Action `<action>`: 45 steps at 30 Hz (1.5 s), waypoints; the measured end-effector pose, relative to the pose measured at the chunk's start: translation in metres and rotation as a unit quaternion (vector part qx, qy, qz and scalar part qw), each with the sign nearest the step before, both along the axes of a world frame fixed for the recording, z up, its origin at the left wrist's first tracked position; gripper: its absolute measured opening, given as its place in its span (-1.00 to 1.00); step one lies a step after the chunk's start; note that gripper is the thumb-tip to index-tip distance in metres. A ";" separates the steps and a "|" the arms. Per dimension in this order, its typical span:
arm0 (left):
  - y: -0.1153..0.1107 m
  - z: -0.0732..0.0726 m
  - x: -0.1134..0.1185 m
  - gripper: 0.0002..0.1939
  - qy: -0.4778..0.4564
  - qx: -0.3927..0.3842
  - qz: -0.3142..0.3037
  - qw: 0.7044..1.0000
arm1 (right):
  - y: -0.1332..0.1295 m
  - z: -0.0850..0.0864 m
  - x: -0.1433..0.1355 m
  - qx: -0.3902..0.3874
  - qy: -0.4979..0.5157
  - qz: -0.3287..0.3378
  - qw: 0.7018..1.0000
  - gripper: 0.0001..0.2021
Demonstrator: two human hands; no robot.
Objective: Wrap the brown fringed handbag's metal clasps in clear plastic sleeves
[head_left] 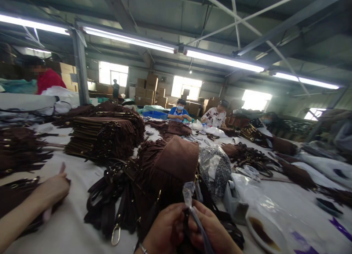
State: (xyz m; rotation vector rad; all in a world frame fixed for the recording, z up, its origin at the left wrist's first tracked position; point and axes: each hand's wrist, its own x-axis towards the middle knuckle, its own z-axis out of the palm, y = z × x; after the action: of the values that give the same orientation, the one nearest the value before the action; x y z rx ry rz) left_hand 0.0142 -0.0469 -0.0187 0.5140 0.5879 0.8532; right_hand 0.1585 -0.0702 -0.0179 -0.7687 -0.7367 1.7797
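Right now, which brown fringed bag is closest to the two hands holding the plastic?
The upright brown fringed bag just above the hands, not those in the flat stack farther left.

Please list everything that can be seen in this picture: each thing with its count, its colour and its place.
fringed bag: one, brown, centre, just beyond the hands
stack of bags: one pile, brown, left of centre
straps: a heap, dark brown, left of the fringed bag
metal ring: one, gold, at the end of a strap
plastic wrap: one strip, clear, between the two hands
table: one, white cover
cardboard boxes: many, tan, back wall
seated workers: two, far end of the table
co-worker's arm: one, lower left, hand on dark material
left hand: fingers closed on the plastic wrap
right hand: fingers closed on the plastic wrap
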 end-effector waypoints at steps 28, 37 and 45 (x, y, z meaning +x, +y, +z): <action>-0.007 -0.024 0.015 -0.47 0.121 0.014 0.113 0.986 | -0.001 -0.013 -0.019 -0.025 -0.060 0.002 0.998 -0.39; -0.016 0.000 0.001 -0.67 0.285 0.178 0.172 0.926 | -0.001 -0.013 -0.017 0.023 -0.272 -0.099 0.957 -0.37; -0.008 0.014 -0.020 -0.75 0.493 0.575 0.223 0.613 | -0.007 0.007 -0.014 0.171 -0.593 -0.175 0.768 -0.50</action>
State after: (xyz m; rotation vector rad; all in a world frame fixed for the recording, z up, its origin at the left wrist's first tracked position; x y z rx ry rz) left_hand -0.0059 -0.0549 -0.0051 2.2093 1.1677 1.3646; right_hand 0.1443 -0.0769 -0.0112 -1.6467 -1.5407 0.6006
